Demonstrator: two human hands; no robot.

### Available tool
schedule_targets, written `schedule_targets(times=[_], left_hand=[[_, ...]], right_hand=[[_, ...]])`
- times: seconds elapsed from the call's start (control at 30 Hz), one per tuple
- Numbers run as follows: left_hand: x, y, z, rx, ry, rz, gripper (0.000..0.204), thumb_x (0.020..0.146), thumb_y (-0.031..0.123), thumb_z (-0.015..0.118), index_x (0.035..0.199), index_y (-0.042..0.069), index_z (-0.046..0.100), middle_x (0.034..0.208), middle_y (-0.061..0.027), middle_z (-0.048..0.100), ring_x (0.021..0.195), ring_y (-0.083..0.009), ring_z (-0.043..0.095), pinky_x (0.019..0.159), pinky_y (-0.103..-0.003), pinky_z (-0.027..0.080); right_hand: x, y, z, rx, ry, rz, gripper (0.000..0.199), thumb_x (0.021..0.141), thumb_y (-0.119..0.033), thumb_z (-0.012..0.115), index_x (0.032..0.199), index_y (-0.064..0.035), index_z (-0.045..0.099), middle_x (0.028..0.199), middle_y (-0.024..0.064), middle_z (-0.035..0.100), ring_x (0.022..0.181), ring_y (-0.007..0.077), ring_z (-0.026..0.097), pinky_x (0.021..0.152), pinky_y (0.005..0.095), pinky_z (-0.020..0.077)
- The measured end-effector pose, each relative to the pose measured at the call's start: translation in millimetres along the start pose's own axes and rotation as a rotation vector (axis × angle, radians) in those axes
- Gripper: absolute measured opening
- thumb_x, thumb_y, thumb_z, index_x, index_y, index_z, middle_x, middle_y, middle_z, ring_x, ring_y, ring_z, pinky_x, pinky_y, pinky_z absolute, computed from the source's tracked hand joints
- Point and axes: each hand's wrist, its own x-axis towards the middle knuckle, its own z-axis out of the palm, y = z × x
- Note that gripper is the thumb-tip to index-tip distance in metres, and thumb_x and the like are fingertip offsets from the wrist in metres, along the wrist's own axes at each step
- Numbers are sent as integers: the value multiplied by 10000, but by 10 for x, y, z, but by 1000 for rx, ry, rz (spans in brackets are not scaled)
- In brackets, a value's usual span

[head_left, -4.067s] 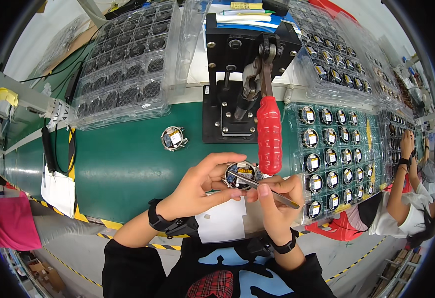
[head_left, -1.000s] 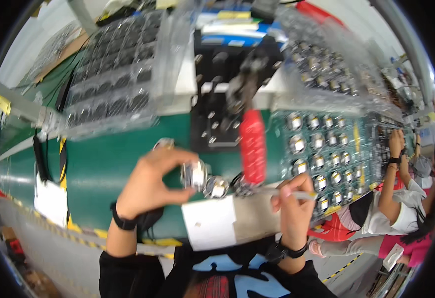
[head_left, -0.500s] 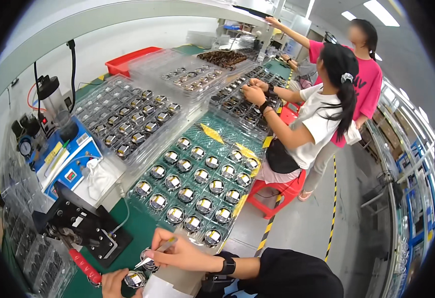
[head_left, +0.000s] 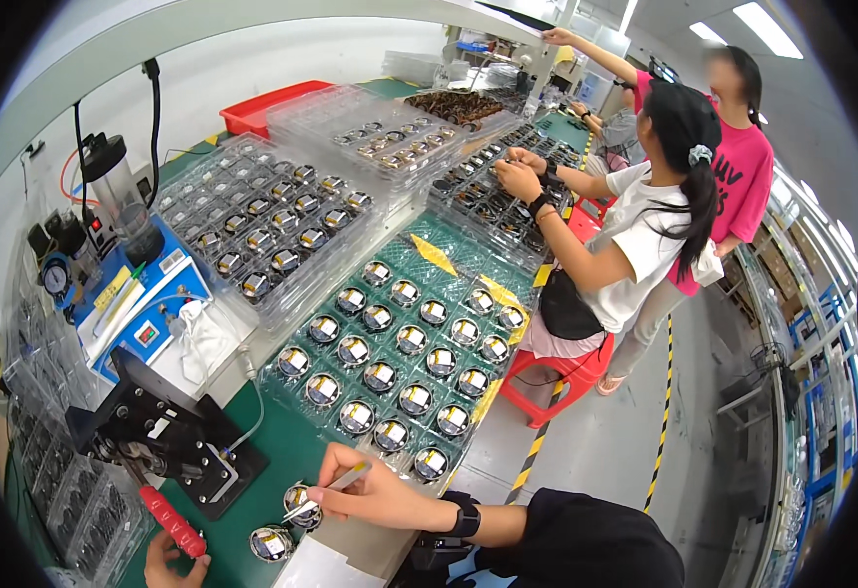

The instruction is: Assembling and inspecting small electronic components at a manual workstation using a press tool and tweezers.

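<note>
At the lower left, my left hand [head_left: 176,564] is curled at the end of a red-sleeved lever handle [head_left: 172,519], with thumb and fingers on either side of it. The handle runs from a black bench press [head_left: 159,431]. In my right hand [head_left: 375,495] is a pair of metal tweezers [head_left: 353,477], its tips over a round electronic module [head_left: 298,498] on the green mat. A second round module [head_left: 271,544], silver-rimmed with a white and yellow middle, lies just nearer to me. Neither module is in my left hand.
A clear tray [head_left: 336,370] of round modules stands beyond my right hand. More trays [head_left: 282,186] are stacked behind it. A blue dispenser unit [head_left: 145,304] is at left, a white paper [head_left: 323,566] near me. Co-workers and a red stool [head_left: 561,377] are at right.
My left hand has let go of the nearer module and moved left to the red handle. My right hand keeps the tweezers, their tips now over the farther module. The view has shifted slightly.
</note>
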Motion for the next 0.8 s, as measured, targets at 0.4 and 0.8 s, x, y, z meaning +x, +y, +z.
schedule_targets(times=[0.4,0.8], left_hand=[[44,268,305,-1094,58,113,559,642,-72,779,1121,33,513,1065,-59,591,913,-98,591,567,-181,436],[-126,286,369,-1183,-181,224,676,681,-91,745,1277,6,443,1063,-89,610,1021,-155,603,652,-205,491]], right_hand=[[44,71,463,-184,42,-172,155,873,-48,580,867,-43,425,775,98,547,566,151,568,547,272,486],[80,243,844,-233,52,-290,233,870,-64,595,890,-42,365,755,131,551,558,186,586,531,323,508]])
